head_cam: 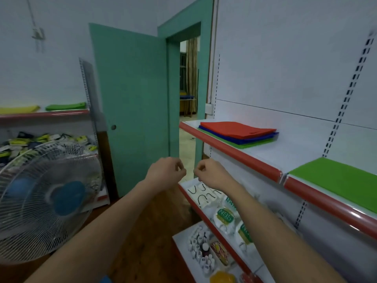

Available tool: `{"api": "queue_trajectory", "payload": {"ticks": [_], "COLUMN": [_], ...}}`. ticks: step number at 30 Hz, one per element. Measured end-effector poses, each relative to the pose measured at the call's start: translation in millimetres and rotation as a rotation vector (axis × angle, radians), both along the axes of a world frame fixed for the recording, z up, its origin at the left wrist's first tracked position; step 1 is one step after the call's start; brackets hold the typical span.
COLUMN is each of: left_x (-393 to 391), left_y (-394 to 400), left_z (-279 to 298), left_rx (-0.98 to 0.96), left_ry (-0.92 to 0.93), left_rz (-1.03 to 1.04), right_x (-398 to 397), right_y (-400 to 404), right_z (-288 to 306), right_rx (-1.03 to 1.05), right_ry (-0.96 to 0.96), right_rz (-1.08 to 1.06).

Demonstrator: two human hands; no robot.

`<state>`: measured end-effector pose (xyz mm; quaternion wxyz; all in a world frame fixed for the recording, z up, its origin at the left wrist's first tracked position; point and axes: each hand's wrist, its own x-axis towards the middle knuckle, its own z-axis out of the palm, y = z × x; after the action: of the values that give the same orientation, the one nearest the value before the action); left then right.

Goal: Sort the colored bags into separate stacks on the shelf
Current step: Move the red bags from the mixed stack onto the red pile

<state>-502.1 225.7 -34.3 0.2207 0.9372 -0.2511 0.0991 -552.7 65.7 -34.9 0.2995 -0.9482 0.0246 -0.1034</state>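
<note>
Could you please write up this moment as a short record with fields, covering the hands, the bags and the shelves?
left hand: raised in front of the door, fingers curled, holding nothing
right hand: raised beside it, fingers curled, holding nothing
mixed stack: red bag on top, blue beneath, green at the bottom, on the right shelf
green stack: alone, nearer on the same shelf level
far shelf: yellow bags and green bags side by side
below: N95 mask packs
sorting: mixed stack not yet separated

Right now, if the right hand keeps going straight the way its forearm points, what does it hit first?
Probably nothing close: the right hand points up-left toward the open doorway, left of the shelf. Depth is unclear, so it may clip the door frame.
</note>
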Motion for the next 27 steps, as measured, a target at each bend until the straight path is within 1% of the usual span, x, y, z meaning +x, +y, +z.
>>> {"api": "queue_trajectory", "payload": {"ticks": [4,9,12,17,19,21,24,27], "left_x": [60.6,145.1,198.5,274.8,301.7,326.7,355.3,384.2], "left_y": [-11.3,-19.2,-23.3,-31.4,-40.9,-56.8,-89.9,-127.8], "left_z": [3.3,2.5,-3.9,-21.1,-23.4,-23.1,-20.0,-14.6], "left_rx": [-0.013,-0.064,-0.129,-0.268,-0.339,-0.453,-0.584,-0.679], "left_ry": [-0.006,-0.024,-0.016,0.034,0.066,0.123,0.227,0.291], "left_rz": [-0.021,-0.078,-0.149,-0.307,-0.364,-0.398,-0.455,-0.531], "right_x": [53.6,125.8,168.7,220.1,231.5,239.0,242.7,241.1], "right_y": [-12.1,-25.7,-30.3,-32.0,-35.2,-42.3,-60.8,-89.3], "right_z": [2.9,2.2,0.1,-19.4,-24.0,-22.2,-8.9,6.4], "right_rx": [-0.007,-0.003,0.020,0.147,0.196,0.229,0.195,0.164], "right_ry": [0.000,-0.034,-0.102,-0.209,-0.273,-0.343,-0.494,-0.643], "right_rz": [-0.015,-0.088,-0.182,-0.382,-0.461,-0.530,-0.623,-0.804]}}
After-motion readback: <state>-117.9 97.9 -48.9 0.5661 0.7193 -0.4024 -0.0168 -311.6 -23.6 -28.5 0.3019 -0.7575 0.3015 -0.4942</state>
